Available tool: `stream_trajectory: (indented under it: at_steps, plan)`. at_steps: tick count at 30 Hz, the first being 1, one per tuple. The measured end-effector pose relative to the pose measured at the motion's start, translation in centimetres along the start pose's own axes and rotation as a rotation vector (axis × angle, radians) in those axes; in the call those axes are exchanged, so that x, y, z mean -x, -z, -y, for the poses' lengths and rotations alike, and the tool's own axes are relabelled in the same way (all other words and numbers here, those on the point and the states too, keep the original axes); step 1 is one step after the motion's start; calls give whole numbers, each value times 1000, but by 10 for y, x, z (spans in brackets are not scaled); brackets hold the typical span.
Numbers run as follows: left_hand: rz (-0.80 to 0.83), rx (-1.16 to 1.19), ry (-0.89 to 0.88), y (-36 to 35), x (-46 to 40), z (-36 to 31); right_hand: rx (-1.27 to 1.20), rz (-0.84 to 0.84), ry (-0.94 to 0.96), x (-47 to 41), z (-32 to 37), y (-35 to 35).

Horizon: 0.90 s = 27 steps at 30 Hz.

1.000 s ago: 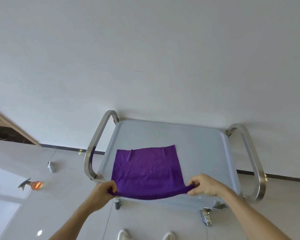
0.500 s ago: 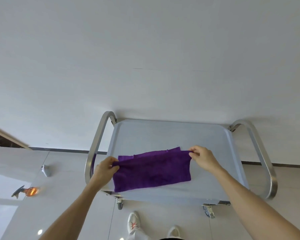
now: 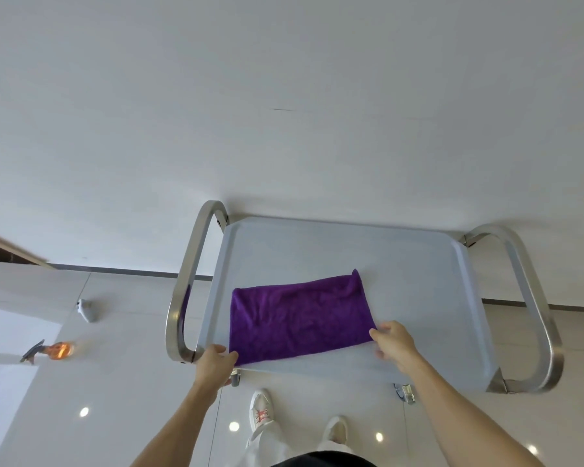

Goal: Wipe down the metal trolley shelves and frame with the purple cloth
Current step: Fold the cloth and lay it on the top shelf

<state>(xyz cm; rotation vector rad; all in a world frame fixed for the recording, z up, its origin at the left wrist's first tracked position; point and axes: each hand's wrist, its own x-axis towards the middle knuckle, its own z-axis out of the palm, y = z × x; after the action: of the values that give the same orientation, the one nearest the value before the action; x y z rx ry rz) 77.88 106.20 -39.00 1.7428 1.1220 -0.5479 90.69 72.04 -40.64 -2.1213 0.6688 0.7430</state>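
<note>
the purple cloth (image 3: 300, 318) lies folded on the trolley's top shelf (image 3: 418, 274), long axis left to right, my left hand (image 3: 214, 362) pinching its near-left corner and my right hand (image 3: 393, 342) its near-right, equally close.

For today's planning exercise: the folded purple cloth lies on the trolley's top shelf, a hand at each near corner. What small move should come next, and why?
Probably fold it once more, right hand carrying its corner toward the left hand: the purple cloth lies as a wide strip on the top shelf, too broad for one palm to wipe with.
</note>
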Motion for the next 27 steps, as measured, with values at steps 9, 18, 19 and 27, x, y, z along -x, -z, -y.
stream_trajectory:
  at_steps: [9,18,19,27]
  plan:
    - [93,17,92,-14,-5,-9,-187,15,-158,-7,5,-17]
    - [52,432,-128,34,9,-76,-584,121,-7,17,85,42]
    - [47,484,-168,43,11,-91,-648,139,15,22,101,46]
    - [108,869,-488,159,27,-199,-940,282,288,72,230,59]
